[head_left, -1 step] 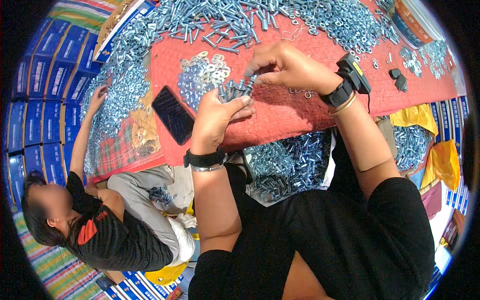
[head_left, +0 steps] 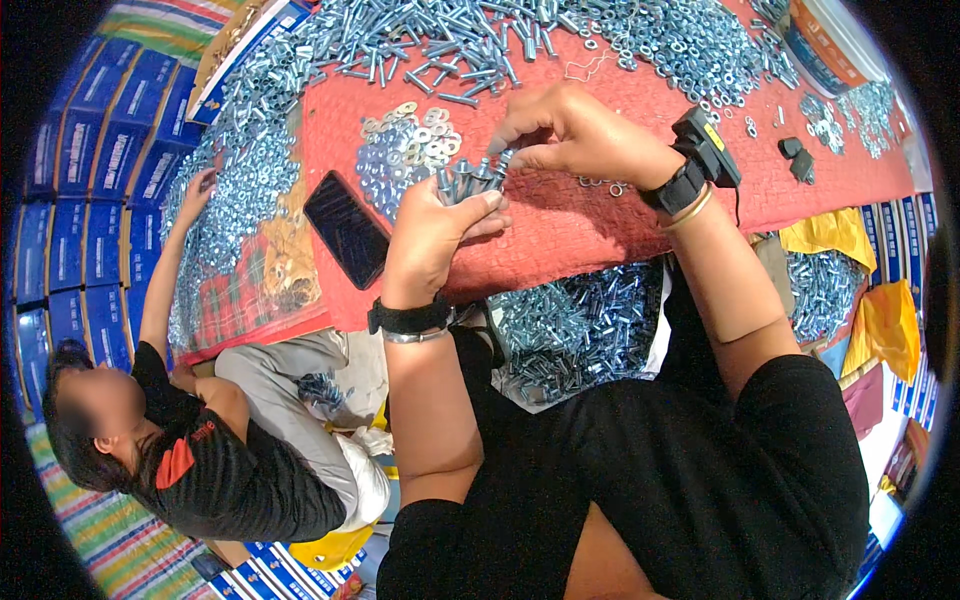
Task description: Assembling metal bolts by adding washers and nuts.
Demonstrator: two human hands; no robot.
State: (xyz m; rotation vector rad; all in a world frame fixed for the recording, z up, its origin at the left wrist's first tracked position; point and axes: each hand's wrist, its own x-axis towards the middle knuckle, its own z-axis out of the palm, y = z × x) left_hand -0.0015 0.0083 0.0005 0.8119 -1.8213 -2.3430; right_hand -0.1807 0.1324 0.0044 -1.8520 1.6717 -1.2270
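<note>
A bunch of several metal bolts (head_left: 464, 182) stands in my left hand (head_left: 430, 232), whose fingers wrap round the shanks. My right hand (head_left: 563, 133) meets the bunch at its right side. Its thumb and forefinger close at the tip of one bolt, and whatever small part they pinch is too hidden to name. Just beyond my left hand lies a pile of flat washers (head_left: 432, 135) on the red cloth (head_left: 560, 235). A black phone (head_left: 347, 230) rests left of my left wrist.
Loose bolts (head_left: 450, 45) heap along the far side, with rings (head_left: 690, 50) to their right. A tub (head_left: 825, 45) stands far right. Below the table edge sits a container of bolts (head_left: 580, 330). At left, a co-worker (head_left: 230, 450) reaches into small hardware (head_left: 240, 180) beside blue boxes (head_left: 95, 250).
</note>
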